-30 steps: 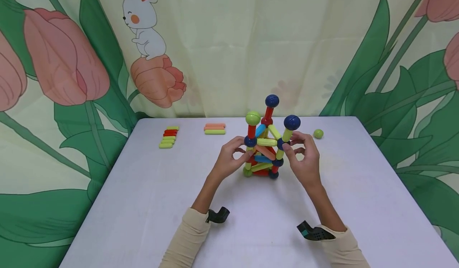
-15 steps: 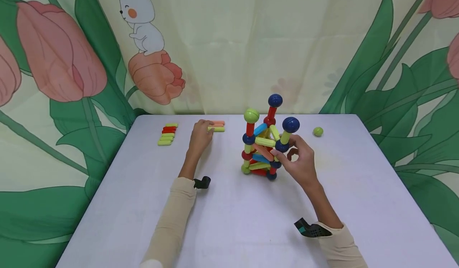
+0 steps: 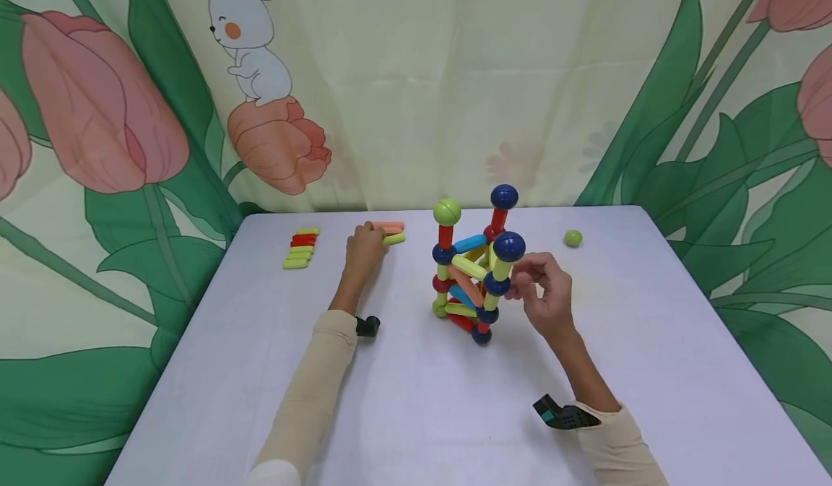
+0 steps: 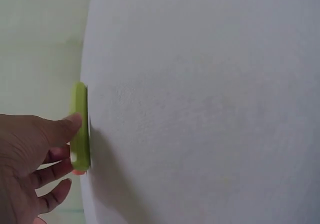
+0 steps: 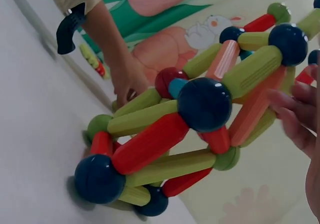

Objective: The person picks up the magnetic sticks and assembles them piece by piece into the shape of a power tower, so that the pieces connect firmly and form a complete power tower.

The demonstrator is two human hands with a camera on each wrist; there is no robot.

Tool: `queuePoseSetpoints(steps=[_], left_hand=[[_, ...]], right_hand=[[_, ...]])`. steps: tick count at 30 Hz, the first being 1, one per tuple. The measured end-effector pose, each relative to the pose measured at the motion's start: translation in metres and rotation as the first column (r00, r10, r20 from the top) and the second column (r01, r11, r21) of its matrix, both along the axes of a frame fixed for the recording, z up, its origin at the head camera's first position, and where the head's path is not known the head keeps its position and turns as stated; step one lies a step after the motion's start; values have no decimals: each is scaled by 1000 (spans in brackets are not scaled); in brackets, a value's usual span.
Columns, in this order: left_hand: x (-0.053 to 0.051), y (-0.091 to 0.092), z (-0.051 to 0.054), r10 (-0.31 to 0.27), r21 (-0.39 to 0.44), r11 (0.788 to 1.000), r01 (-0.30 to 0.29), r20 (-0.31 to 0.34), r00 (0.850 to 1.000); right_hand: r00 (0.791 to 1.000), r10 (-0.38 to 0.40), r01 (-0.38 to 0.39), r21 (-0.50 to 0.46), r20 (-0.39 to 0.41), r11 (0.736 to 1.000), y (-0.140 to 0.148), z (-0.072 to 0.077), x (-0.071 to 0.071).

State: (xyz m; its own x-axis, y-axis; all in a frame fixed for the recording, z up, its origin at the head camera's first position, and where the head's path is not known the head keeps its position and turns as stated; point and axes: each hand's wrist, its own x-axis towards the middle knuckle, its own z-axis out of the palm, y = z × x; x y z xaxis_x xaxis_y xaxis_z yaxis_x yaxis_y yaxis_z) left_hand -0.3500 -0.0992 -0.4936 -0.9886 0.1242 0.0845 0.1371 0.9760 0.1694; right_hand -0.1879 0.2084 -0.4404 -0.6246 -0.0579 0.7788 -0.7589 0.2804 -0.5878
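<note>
My left hand (image 3: 365, 250) is at the back of the table and pinches a yellow-green magnetic stick (image 4: 80, 129), thumb on its near face in the left wrist view. The stick (image 3: 394, 239) lies slightly askew. A tower of magnetic sticks and balls (image 3: 463, 269) stands right of the middle, with blue balls on two of its top posts and a green ball on another. My right hand (image 3: 547, 292) is at the tower's right side, fingers loosely bent. In the right wrist view its fingertips (image 5: 280, 100) overlap an orange stick (image 5: 255, 107); contact is unclear.
Orange sticks (image 3: 390, 226) lie just behind the left hand. A row of yellow-green and red sticks (image 3: 302, 248) lies at the back left. One loose green ball (image 3: 573, 238) sits at the back right. A printed curtain (image 3: 416, 89) hangs behind the table.
My left hand has left the tower for the sticks at the back and now tilts a yellow-green one. The tower has turned, its right post swinging nearer; my right hand's pinch has loosened.
</note>
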Motion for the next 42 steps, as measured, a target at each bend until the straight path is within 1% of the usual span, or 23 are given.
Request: queuePoseSetpoints(steps=[3, 5, 7, 8, 9, 10, 11, 12, 13, 15, 16, 17, 18, 20, 21, 22, 25, 27, 29, 32, 36, 40, 42], left_hand=[[-1, 3, 2, -18, -37, 999, 19, 35, 999], [-1, 4, 4, -31, 5, 1000, 30, 60, 998], [1, 4, 7, -52, 115, 992, 44, 68, 996], [4, 5, 10, -66, 200, 979, 50, 74, 995], [6, 6, 14, -81, 311, 949, 51, 83, 993], [10, 7, 20, -105, 440, 897, 50, 100, 989], [14, 10, 28, -133, 565, 824, 43, 119, 984], [18, 14, 38, -169, 682, 731, 28, 141, 975], [24, 19, 48, -210, 779, 627, 4, 164, 964], [33, 31, 70, -301, 902, 428, -50, 194, 934], [36, 36, 81, -347, 933, 354, -66, 197, 917], [40, 42, 91, -387, 951, 301, -72, 190, 902], [43, 46, 101, -427, 963, 263, -65, 177, 887], [48, 53, 115, -492, 974, 220, -49, 154, 857], [50, 56, 119, -517, 976, 213, -40, 147, 843], [52, 58, 123, -537, 975, 218, -29, 145, 831], [58, 63, 128, -592, 969, 247, -2, 152, 791], [59, 64, 128, -609, 962, 272, 15, 160, 777], [61, 65, 129, -617, 958, 287, 29, 161, 770], [61, 65, 129, -625, 957, 287, 32, 162, 764], [61, 64, 131, -647, 956, 292, 32, 173, 743], [62, 63, 133, -646, 946, 321, 44, 185, 740], [62, 63, 134, -655, 941, 332, 62, 182, 734]], right_hand=[[986, -87, 100, -85, 138, 991, -1, 1, -4], [963, -99, 121, -71, 250, 990, 0, 2, -6], [943, -38, 58, -50, 331, 997, 3, 1, -8], [932, 17, 1, -50, 362, 999, 4, 1, -9], [921, 78, -61, -57, 383, 997, 5, 0, -8], [909, 134, -119, -63, 394, 991, 7, -1, -8], [897, 187, -173, -70, 400, 982, 8, -1, -8], [885, 229, -217, -77, 404, 973, 10, -2, -7], [875, 261, -250, -81, 408, 965, 11, -2, -6], [868, 284, -286, -60, 408, 957, 14, -2, -5], [865, 289, -297, -46, 411, 954, 15, -2, -4], [863, 284, -301, -27, 419, 953, 15, -1, -4], [862, 275, -301, -6, 426, 954, 15, 0, -4], [864, 234, -285, 50, 446, 957, 14, 1, -3], [865, 210, -275, 81, 455, 958, 13, 2, -3], [867, 186, -264, 110, 461, 958, 11, 2, -2], [876, 119, -225, 178, 468, 958, 6, 3, -1], [883, 97, -208, 198, 459, 958, 2, 4, -1], [891, 83, -193, 206, 447, 959, 0, 5, 0], [899, 79, -188, 217, 430, 958, -2, 5, -1], [906, 75, -186, 233, 416, 955, -2, 5, -1], [913, 74, -176, 222, 401, 959, -2, 7, 0], [917, 75, -169, 212, 392, 963, -2, 12, 3]])
